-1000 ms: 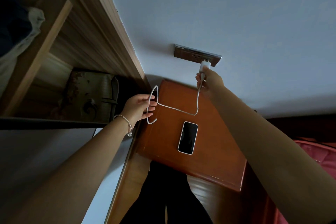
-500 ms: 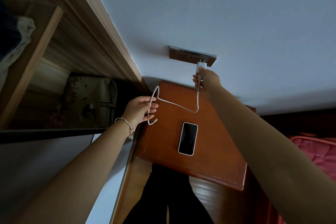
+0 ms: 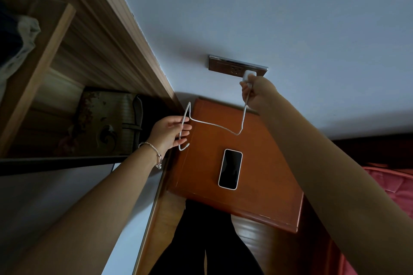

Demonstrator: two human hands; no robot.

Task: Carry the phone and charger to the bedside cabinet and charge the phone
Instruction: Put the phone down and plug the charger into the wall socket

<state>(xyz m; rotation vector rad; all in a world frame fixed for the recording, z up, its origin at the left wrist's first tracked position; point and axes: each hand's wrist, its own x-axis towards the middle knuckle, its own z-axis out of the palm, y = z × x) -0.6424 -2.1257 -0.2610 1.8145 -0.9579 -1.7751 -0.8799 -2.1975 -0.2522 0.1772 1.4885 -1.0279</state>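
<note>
**Head view: plug at the socket, phone waiting on the cabinet**

Head camera looked down on the right hand (image 3: 257, 90), fingers closed around the white charger plug (image 3: 247, 75), which it pressed against the right end of the metal wall socket (image 3: 237, 67) in the upper centre of the frame. The left hand (image 3: 171, 131), at centre left, pinched the white cable (image 3: 214, 126) near its free end, thumb and fingers together on it. The cable sagged between the two hands over the bedside cabinet (image 3: 201, 174). The phone (image 3: 230, 169) lay flat, screen up and dark, on the cabinet top at centre frame, apart from both hands and the cable.

Risks, as judged from here: the pins might miss the slots, since the hand covered most of the plug and the person would be aiming largely by feel. A tug from the left hand could drag the plug off line or sweep the slack across the phone.

Whether the pins had entered the socket could not be told; the fingers hid the joint. The cable's phone connector was too small to make out. Dim light blurred the shelf contents at upper left.
</note>
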